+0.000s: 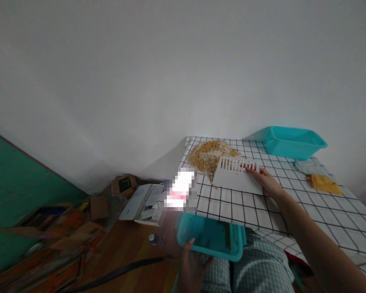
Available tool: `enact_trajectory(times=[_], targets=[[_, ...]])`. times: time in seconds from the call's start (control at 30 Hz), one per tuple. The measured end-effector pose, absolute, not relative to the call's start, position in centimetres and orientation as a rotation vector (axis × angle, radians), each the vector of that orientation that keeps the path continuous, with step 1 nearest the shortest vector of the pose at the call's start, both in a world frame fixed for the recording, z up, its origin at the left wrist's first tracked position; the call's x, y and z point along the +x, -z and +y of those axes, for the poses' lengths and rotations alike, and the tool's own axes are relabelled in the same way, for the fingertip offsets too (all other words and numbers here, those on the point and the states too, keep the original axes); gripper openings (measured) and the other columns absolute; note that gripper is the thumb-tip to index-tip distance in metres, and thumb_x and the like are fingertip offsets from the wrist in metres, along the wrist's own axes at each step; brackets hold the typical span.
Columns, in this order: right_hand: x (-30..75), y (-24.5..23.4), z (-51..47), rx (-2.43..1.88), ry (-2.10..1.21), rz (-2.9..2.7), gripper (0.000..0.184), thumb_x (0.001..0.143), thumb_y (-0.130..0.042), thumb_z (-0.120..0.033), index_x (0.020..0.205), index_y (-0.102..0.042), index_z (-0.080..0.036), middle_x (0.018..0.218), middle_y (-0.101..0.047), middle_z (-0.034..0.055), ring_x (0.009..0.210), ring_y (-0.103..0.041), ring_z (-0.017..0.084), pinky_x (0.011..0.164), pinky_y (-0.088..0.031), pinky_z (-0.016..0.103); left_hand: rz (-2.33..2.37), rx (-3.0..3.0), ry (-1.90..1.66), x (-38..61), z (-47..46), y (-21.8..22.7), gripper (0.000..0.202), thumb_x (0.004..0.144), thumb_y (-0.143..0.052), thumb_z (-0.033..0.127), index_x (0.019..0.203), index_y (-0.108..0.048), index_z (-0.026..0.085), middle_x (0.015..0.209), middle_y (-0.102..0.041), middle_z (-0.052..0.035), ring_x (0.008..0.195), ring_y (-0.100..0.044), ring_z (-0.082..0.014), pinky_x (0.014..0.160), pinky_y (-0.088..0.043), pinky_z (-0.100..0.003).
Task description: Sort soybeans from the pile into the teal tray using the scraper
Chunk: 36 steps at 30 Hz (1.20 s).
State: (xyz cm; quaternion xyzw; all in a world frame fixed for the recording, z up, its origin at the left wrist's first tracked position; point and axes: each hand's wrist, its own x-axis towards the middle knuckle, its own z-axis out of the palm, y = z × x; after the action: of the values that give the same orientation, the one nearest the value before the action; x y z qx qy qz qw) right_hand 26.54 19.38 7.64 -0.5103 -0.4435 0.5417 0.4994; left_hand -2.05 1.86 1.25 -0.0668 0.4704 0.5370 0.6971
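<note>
My left hand [187, 264] grips the near rim of a shallow teal plastic tub [201, 234], its thumb over the edge. The tub is tilted just below the table's front edge, above my lap, with a few small bits inside. My right hand [266, 183] is closed on the right end of a white plastic panel [233, 178] with a row of slots along its far edge. That panel lies low over the table, its left end against a spread pile of yellow beans [205, 156] mixed with paler, finer grains. A few stray beans lie nearer the front edge.
A larger teal basin [295, 142] stands at the back right by the wall. In front of it are a clear bag [308, 167] and a yellow packet or cloth [325, 184]. Cardboard boxes [99, 208], an opened white box [137, 202] and a bottle [153, 239] occupy the floor at left.
</note>
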Motion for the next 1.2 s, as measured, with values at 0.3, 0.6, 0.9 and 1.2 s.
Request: enact_trajectory(times=[0.3, 0.6, 0.9, 1.2], targets=[[26.3, -8.0, 19.0, -1.252, -1.371, -1.087, 0.028, 0.075, -0.066, -0.042, 0.096, -0.067, -0.023, 0.086, -0.072, 0.0049, 0.070, -0.067, 0.021, 0.058, -0.053, 0.029, 1.046, -0.134, -1.193, -2.2, 1.7, -1.4, 0.033, 0.069, -0.063, 0.033, 0.100, -0.053, 0.025, 0.097, -0.069, -0.0053, 0.090, -0.065, -0.0293, 0.074, -0.051, -0.045], [25.4, -9.1, 17.9, -1.186, -1.537, -1.388, 0.034, 0.076, -0.064, -0.042, 0.101, -0.067, -0.019, 0.086, -0.071, 0.0045, 0.070, -0.064, 0.017, 0.059, -0.050, 0.026, 1.032, -0.140, -1.206, -2.3, 1.5, -1.0, 0.032, 0.068, -0.064, 0.031, 0.098, -0.052, 0.026, 0.097, -0.068, -0.0044, 0.090, -0.065, -0.0298, 0.075, -0.051, -0.046], [25.3, -9.2, 17.3, -1.137, -1.628, -1.501, 0.031, 0.076, -0.065, -0.041, 0.096, -0.068, -0.017, 0.089, -0.071, 0.0053, 0.068, -0.064, 0.016, 0.059, -0.048, 0.024, 1.043, -0.145, -1.193, -2.2, 1.9, -0.6, 0.031, 0.069, -0.062, 0.033, 0.098, -0.054, 0.025, 0.097, -0.070, -0.0074, 0.089, -0.065, -0.0309, 0.070, -0.052, -0.044], [26.4, -8.0, 19.4, -1.221, -1.128, -0.945, 0.033, 0.071, -0.068, -0.044, 0.095, -0.065, -0.022, 0.082, -0.072, 0.0048, 0.069, -0.067, 0.022, 0.060, -0.053, 0.031, 1.021, -0.170, -1.166, -2.5, 2.0, 0.5, 0.033, 0.069, -0.063, 0.033, 0.100, -0.052, 0.027, 0.096, -0.070, -0.0055, 0.090, -0.065, -0.0314, 0.074, -0.052, -0.048]])
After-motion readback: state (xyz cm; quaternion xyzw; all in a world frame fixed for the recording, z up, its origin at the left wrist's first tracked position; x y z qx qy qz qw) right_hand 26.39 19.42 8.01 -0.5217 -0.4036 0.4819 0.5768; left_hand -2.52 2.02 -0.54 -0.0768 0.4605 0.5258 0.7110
